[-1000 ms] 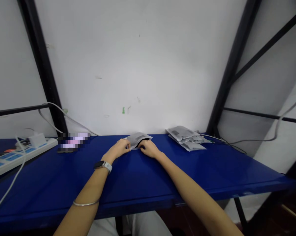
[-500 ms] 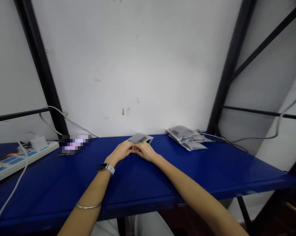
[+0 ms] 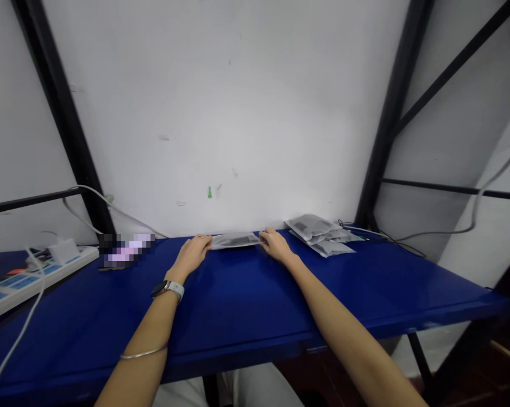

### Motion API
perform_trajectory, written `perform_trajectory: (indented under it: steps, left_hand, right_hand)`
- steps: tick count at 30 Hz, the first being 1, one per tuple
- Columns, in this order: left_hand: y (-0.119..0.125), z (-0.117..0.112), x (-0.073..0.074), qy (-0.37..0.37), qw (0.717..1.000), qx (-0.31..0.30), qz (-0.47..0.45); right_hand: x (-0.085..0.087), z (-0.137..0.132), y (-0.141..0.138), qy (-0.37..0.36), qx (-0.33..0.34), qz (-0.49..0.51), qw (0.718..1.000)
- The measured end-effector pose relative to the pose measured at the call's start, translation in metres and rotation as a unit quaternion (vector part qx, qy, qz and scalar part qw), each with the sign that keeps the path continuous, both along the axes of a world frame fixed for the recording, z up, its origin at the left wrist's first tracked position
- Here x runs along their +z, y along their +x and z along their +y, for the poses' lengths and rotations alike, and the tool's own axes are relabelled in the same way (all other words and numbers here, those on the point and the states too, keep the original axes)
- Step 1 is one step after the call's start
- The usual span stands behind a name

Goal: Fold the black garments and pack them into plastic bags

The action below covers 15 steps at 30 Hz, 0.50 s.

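Observation:
A grey, frosted-looking plastic pouch (image 3: 236, 240) with a dark patch on it is stretched out between my hands near the back of the table. My left hand (image 3: 194, 254), with a watch on its wrist, is closed on the left end of the pouch. At the opposite end, the fingers of my right hand (image 3: 275, 245) pinch the pouch's right edge. Parts of the fingertips are hidden behind the hands. To the right of my right hand lies a loose pile of similar grey pouches (image 3: 312, 227).
The blue table (image 3: 238, 305) runs up to a white wall. At the left lie a white power strip (image 3: 74, 262) with plugs and cables, and a pixelated phone-like item (image 3: 125, 251). Black frame posts (image 3: 375, 169) rise at both sides. Thin cables (image 3: 401, 240) trail at the right rear.
My hands were together at the pouch's near edge. They have moved apart to its two ends, and the pouch now appears flatter and wider. The view has shifted slightly.

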<state>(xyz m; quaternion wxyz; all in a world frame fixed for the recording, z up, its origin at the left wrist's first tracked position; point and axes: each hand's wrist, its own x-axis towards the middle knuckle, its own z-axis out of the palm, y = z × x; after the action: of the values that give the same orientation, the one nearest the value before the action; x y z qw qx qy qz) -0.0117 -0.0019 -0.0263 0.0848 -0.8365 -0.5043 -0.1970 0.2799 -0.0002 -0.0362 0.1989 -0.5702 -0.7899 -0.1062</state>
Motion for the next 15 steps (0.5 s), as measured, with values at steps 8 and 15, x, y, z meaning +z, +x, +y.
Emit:
perform_trajectory:
  steps: [8,15]
  left_hand:
    - [-0.001,0.007,-0.017,-0.098,0.994,0.047,-0.013]
    - [-0.005,0.025,-0.034,-0.135,0.99,-0.021,-0.034]
  right_hand:
    - [0.001,-0.034,-0.072,0.008,0.293,-0.041,0.955]
    - [-0.014,-0.033,-0.087,-0.066,0.212,-0.064,0.973]
